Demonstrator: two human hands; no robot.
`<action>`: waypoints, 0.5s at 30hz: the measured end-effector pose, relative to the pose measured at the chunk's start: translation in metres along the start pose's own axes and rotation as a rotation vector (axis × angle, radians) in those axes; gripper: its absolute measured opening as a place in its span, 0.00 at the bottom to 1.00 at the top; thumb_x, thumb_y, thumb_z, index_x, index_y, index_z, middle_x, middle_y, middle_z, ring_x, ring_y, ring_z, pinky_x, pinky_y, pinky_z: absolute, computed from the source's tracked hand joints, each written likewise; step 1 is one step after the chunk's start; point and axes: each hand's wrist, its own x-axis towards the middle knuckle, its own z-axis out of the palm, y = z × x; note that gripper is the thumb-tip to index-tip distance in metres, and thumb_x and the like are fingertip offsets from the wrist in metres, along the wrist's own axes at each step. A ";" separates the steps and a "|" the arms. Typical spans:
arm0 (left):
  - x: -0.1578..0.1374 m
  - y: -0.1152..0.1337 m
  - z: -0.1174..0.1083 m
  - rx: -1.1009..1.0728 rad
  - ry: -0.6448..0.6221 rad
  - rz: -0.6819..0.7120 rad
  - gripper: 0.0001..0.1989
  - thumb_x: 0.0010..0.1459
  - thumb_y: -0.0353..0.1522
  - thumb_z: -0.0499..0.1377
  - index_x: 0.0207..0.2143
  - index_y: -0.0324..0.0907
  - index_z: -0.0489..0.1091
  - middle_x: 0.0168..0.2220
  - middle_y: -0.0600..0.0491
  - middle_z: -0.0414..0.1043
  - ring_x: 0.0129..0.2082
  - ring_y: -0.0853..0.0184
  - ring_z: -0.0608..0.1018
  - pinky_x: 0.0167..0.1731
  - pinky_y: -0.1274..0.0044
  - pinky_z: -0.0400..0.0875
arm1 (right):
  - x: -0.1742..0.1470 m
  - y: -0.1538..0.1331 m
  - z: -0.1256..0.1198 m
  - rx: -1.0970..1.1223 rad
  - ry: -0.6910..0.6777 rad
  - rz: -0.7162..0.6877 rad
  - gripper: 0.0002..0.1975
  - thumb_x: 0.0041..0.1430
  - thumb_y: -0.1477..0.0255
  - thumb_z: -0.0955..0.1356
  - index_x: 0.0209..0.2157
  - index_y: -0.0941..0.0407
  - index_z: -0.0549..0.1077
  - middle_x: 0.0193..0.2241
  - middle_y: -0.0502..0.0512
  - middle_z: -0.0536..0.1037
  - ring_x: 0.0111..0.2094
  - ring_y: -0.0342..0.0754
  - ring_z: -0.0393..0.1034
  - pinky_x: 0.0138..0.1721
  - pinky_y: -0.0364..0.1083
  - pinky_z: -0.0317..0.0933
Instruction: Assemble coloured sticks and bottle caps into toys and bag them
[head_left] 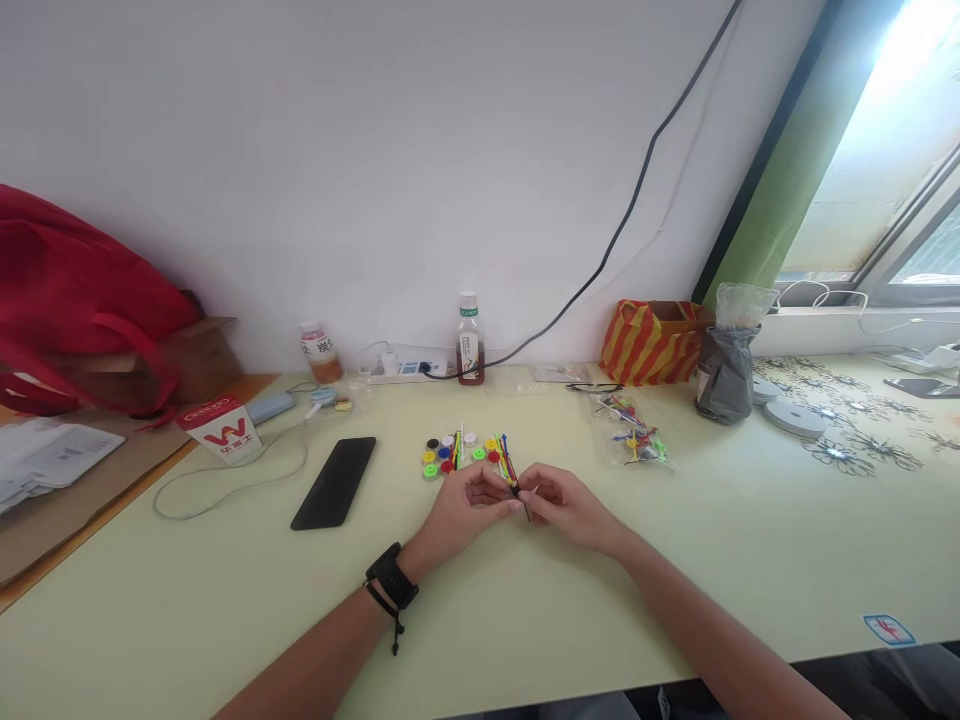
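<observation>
My left hand [471,505] and my right hand [568,505] meet above the table, fingertips almost touching. Between them is a small black piece [516,491] with a thin dark stick pointing down toward me; its exact kind is too small to tell. Both hands are closed in a pinch on it. Just beyond my left hand lie several small round coloured discs [430,457] in black, white, blue, yellow, red and green. Thin coloured plastic sticks [505,448] lie among the discs, partly hidden behind my fingers.
A black phone [334,484] lies to the left, near a white cable and a red-and-white box [223,432]. Clear bags of coloured parts [639,444] lie right. Along the wall stand bottles [470,345], a power strip [405,372] and a striped bag [649,343].
</observation>
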 end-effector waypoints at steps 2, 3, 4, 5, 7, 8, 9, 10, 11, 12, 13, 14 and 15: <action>-0.001 0.003 -0.001 0.150 -0.015 0.049 0.14 0.55 0.38 0.71 0.32 0.41 0.72 0.36 0.50 0.79 0.35 0.64 0.80 0.39 0.71 0.76 | 0.000 0.000 0.000 -0.016 -0.005 -0.003 0.14 0.66 0.58 0.69 0.39 0.55 0.71 0.32 0.51 0.74 0.29 0.44 0.66 0.31 0.44 0.61; -0.001 0.004 -0.002 0.250 -0.002 0.079 0.13 0.55 0.39 0.71 0.32 0.41 0.73 0.36 0.50 0.79 0.35 0.64 0.79 0.37 0.72 0.75 | 0.001 0.001 -0.001 -0.046 0.003 -0.012 0.13 0.66 0.58 0.68 0.39 0.55 0.72 0.32 0.51 0.75 0.29 0.44 0.66 0.31 0.44 0.60; -0.001 0.005 -0.004 0.352 0.030 0.109 0.12 0.56 0.40 0.70 0.32 0.42 0.75 0.37 0.50 0.79 0.35 0.64 0.78 0.35 0.72 0.73 | 0.001 0.001 -0.002 -0.088 0.028 -0.025 0.13 0.65 0.59 0.68 0.39 0.55 0.73 0.31 0.51 0.75 0.30 0.45 0.66 0.31 0.44 0.59; 0.000 0.006 -0.006 0.447 0.079 0.135 0.10 0.57 0.40 0.69 0.34 0.43 0.76 0.38 0.51 0.80 0.35 0.63 0.78 0.35 0.72 0.72 | 0.002 0.001 -0.003 -0.139 0.071 -0.038 0.13 0.65 0.59 0.68 0.39 0.55 0.73 0.30 0.51 0.75 0.30 0.45 0.66 0.30 0.44 0.59; 0.002 0.006 -0.013 0.593 0.210 0.171 0.08 0.60 0.38 0.67 0.38 0.45 0.76 0.40 0.51 0.79 0.36 0.62 0.76 0.36 0.71 0.70 | 0.004 0.002 -0.009 -0.247 0.210 -0.063 0.13 0.66 0.59 0.67 0.39 0.55 0.74 0.29 0.52 0.75 0.29 0.45 0.66 0.29 0.44 0.59; 0.003 0.005 -0.016 0.650 0.269 0.184 0.07 0.61 0.37 0.66 0.40 0.45 0.76 0.40 0.51 0.79 0.38 0.61 0.76 0.39 0.69 0.71 | 0.005 0.002 -0.014 -0.299 0.298 -0.074 0.14 0.66 0.59 0.66 0.39 0.55 0.74 0.29 0.52 0.76 0.27 0.45 0.65 0.28 0.44 0.58; 0.004 0.004 -0.020 0.697 0.310 0.195 0.07 0.61 0.36 0.65 0.41 0.46 0.76 0.41 0.51 0.79 0.41 0.59 0.76 0.42 0.68 0.71 | 0.005 0.001 -0.019 -0.350 0.392 -0.089 0.14 0.66 0.59 0.66 0.40 0.55 0.74 0.29 0.52 0.76 0.26 0.45 0.64 0.27 0.44 0.57; 0.005 0.002 -0.023 0.736 0.334 0.203 0.07 0.60 0.35 0.65 0.41 0.46 0.75 0.42 0.50 0.78 0.44 0.57 0.76 0.45 0.66 0.70 | 0.005 0.001 -0.024 -0.396 0.488 -0.107 0.14 0.66 0.58 0.66 0.40 0.55 0.74 0.29 0.53 0.76 0.25 0.45 0.63 0.26 0.45 0.57; 0.006 0.001 -0.026 0.767 0.348 0.209 0.07 0.59 0.34 0.65 0.42 0.46 0.75 0.43 0.50 0.78 0.47 0.56 0.76 0.48 0.64 0.69 | 0.005 0.001 -0.031 -0.438 0.574 -0.128 0.15 0.66 0.58 0.65 0.41 0.55 0.74 0.29 0.53 0.76 0.24 0.45 0.62 0.26 0.45 0.57; 0.006 -0.001 -0.028 0.793 0.347 0.209 0.08 0.59 0.33 0.65 0.42 0.46 0.75 0.43 0.49 0.77 0.48 0.54 0.75 0.50 0.63 0.69 | 0.005 0.001 -0.037 -0.475 0.651 -0.150 0.15 0.66 0.58 0.65 0.41 0.55 0.74 0.28 0.52 0.75 0.23 0.45 0.61 0.26 0.45 0.56; 0.007 -0.002 -0.030 0.814 0.338 0.204 0.08 0.58 0.33 0.65 0.42 0.46 0.75 0.43 0.49 0.77 0.48 0.54 0.75 0.51 0.62 0.68 | 0.004 0.002 -0.043 -0.509 0.718 -0.169 0.16 0.67 0.58 0.65 0.42 0.55 0.74 0.28 0.52 0.75 0.23 0.45 0.61 0.26 0.46 0.56; 0.007 -0.004 -0.030 0.830 0.324 0.193 0.09 0.58 0.32 0.65 0.42 0.46 0.76 0.43 0.49 0.77 0.48 0.53 0.75 0.51 0.61 0.68 | 0.003 0.003 -0.048 -0.543 0.773 -0.180 0.16 0.67 0.58 0.64 0.43 0.55 0.74 0.28 0.52 0.75 0.23 0.45 0.60 0.27 0.46 0.57; 0.006 -0.006 -0.031 0.842 0.306 0.180 0.09 0.58 0.32 0.65 0.42 0.46 0.76 0.43 0.49 0.77 0.47 0.53 0.74 0.50 0.60 0.68 | 0.002 0.006 -0.053 -0.584 0.808 -0.179 0.16 0.68 0.59 0.64 0.44 0.55 0.74 0.28 0.52 0.75 0.23 0.46 0.60 0.27 0.46 0.57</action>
